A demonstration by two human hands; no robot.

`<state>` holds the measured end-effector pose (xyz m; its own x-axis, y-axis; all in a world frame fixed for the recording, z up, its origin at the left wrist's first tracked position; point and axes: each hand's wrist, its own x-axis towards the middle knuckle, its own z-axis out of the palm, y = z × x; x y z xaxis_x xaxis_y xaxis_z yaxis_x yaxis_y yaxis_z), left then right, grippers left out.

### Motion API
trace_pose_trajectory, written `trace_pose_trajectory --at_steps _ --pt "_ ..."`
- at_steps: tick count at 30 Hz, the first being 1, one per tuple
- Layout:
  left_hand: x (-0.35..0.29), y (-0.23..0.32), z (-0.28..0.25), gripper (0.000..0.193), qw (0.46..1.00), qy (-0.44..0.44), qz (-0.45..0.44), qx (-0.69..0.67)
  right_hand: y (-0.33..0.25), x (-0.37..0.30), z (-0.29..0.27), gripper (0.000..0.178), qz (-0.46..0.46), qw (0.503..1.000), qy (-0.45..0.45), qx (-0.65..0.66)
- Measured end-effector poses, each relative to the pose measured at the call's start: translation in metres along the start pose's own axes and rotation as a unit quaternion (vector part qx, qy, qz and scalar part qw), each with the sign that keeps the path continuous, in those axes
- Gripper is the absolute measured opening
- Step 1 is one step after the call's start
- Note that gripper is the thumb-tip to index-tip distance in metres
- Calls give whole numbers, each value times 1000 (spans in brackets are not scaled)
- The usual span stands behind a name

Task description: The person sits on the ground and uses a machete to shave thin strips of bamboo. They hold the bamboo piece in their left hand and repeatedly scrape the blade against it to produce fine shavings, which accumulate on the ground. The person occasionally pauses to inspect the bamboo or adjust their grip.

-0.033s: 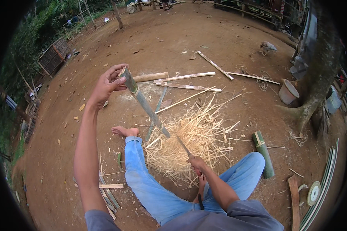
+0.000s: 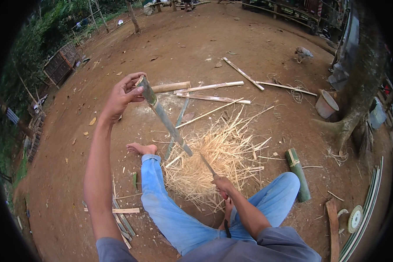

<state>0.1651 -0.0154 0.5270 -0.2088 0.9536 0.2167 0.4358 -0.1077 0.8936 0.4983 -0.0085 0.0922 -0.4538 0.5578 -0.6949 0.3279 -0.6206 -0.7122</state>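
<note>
My left hand (image 2: 125, 97) is raised out ahead, closed around the top end of a green bamboo pole (image 2: 165, 118). The pole slants down and to the right, its lower tip above a heap of pale bamboo shavings (image 2: 214, 161). In my right hand (image 2: 224, 186), low between my legs, is a knife (image 2: 208, 164) gripped by its reddish handle. Its blade points up and to the left, close to the pole's lower tip but apart from it.
Split bamboo strips (image 2: 216, 98) and a bamboo length (image 2: 172, 87) lie beyond the heap. A thick green bamboo piece (image 2: 297, 174) rests beside my right knee. Further right are a bucket (image 2: 326, 105), a tree trunk (image 2: 358, 96), long strips (image 2: 364, 214) and a round white disc (image 2: 355, 219). A chicken (image 2: 303, 53) stands farther off.
</note>
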Motion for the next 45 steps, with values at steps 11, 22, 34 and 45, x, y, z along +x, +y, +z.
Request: trace_pose_trajectory --at_steps 11,22,34,45 --pt "-25 -51 1 47 996 90 11 21 44 -2 27 25 -12 999 20 23" --pt "21 -93 -11 47 999 18 30 25 38 52 23 30 11 999 45 -18" --pt "51 -150 6 43 998 -23 54 19 50 113 0 28 8 1000 24 -11" --pt "60 -152 10 42 997 -2 71 4 42 121 -4 28 0 999 24 -20"
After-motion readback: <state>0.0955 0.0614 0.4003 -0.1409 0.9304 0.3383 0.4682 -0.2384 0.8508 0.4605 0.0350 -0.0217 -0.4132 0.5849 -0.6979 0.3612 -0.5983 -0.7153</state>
